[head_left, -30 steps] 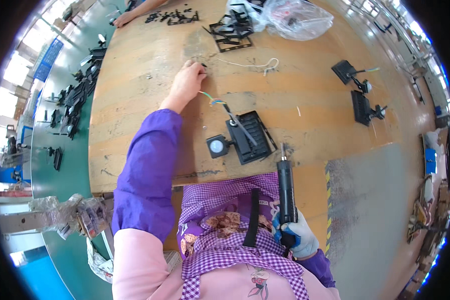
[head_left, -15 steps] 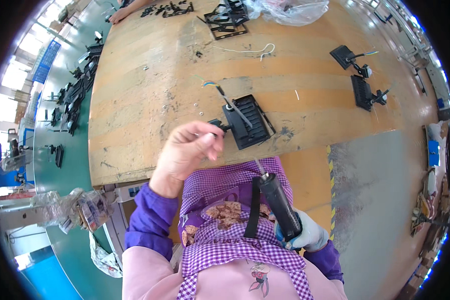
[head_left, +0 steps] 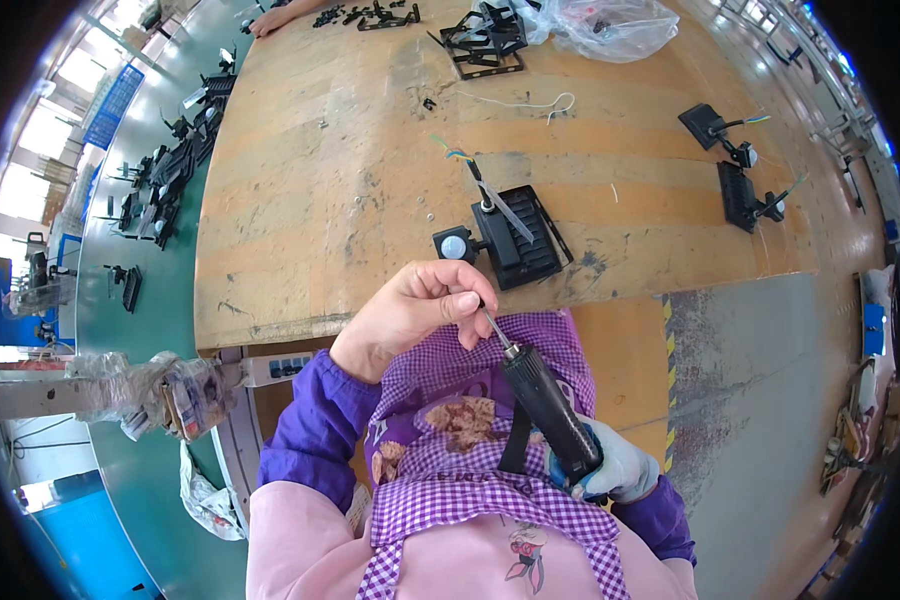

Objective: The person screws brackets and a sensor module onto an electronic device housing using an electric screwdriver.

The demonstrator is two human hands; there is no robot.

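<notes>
My right hand (head_left: 618, 465), in a white and blue glove, grips a black electric screwdriver (head_left: 550, 410) before my apron, its bit (head_left: 496, 328) pointing up and left. At the bit's tip, my bare left hand (head_left: 425, 308) is closed in a pinch. A small dark bit of something shows between those fingertips, too small to name. Just beyond, near the table's front edge, lies a black floodlight (head_left: 518, 262) with a finned back. A sensor head with a white dome (head_left: 453, 246) sticks out from its left side, and a cable with bare coloured wires (head_left: 475, 170) rises from it.
Two more floodlights (head_left: 738, 196) lie at the table's right. Black brackets (head_left: 482, 45) and a clear plastic bag (head_left: 610, 28) sit at the far side, with a white string (head_left: 520, 104) nearer. Another person's hand (head_left: 270, 22) rests at the far left. Many lamps line the green bench (head_left: 100, 320).
My left hand has moved right and down, from beside the floodlight to the screwdriver's tip. The bit has come up and left to meet it, and the sensor dome is now uncovered.
</notes>
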